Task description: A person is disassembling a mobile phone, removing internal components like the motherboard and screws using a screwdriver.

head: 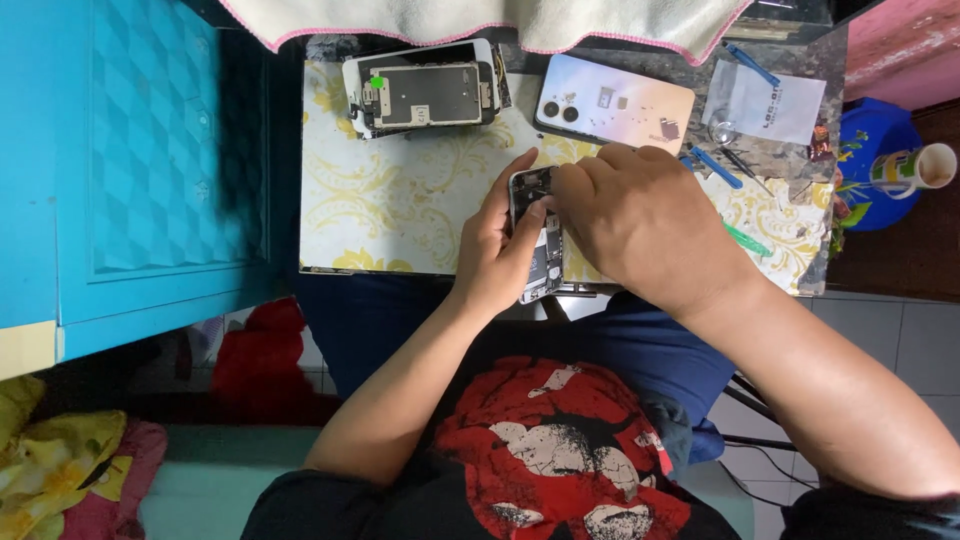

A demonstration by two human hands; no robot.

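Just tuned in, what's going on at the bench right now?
A person is working on an opened phone at the near edge of a small table. The left hand grips it from the side while the right hand presses fingers into its top end. A detached screen assembly and a pale phone back cover lie further back, with blue tools to the right.

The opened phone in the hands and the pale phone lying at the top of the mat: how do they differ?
The opened phone is held by the left hand and right hand, its dark insides exposed; the pale phone lies untouched on the mat, back cover up and intact. The opened phone looks smaller and is partly hidden. Both are slim rectangles.
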